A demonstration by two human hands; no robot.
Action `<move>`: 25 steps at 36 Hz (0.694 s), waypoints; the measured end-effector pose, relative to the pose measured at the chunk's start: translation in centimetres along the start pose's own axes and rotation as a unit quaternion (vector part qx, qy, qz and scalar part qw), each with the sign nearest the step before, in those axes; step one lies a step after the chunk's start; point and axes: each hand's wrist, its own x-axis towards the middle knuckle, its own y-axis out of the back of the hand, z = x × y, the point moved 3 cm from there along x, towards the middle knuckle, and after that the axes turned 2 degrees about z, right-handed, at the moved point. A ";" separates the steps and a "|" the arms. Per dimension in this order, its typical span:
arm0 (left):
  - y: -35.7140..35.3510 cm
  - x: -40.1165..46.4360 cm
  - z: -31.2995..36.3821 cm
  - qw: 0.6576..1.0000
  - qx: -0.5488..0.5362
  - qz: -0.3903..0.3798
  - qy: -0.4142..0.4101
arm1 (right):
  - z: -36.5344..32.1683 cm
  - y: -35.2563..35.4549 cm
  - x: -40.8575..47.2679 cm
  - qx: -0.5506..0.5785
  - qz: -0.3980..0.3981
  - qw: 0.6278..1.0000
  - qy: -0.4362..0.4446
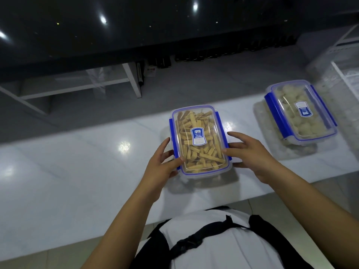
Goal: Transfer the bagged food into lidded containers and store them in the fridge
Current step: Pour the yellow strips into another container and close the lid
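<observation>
Two lidded boxes sit on the white counter [77,162]: the dumpling box [300,111] toward its right end, the stick box [200,140] mid-counter near the front edge. The left hand [163,164] cups the stick box's left side, thumb on the lid. The right hand [250,152] lies spread against the right side, thumb near the lid edge. The blue clips [172,136] look folded down, though I can't be sure. To lift well, slide fingers under both sides, check each clip, and keep the box level.
</observation>
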 end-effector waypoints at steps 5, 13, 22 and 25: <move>-1.0 -0.9 -0.9 0.998 -0.005 -0.023 -0.050 | 2.0 -1.2 -0.9 0.063 -0.004 0.998 0.000; -1.2 -0.9 -1.6 0.996 -0.029 -0.029 -0.083 | 2.6 -2.2 -1.8 0.145 -0.003 0.989 0.018; -1.3 -0.8 -1.8 0.994 -0.034 -0.035 -0.102 | 3.6 -3.3 -1.9 0.160 0.058 0.985 0.034; -1.2 -0.7 -1.7 0.993 -0.032 -0.035 -0.106 | 3.8 -3.2 -1.7 0.175 0.061 0.982 0.038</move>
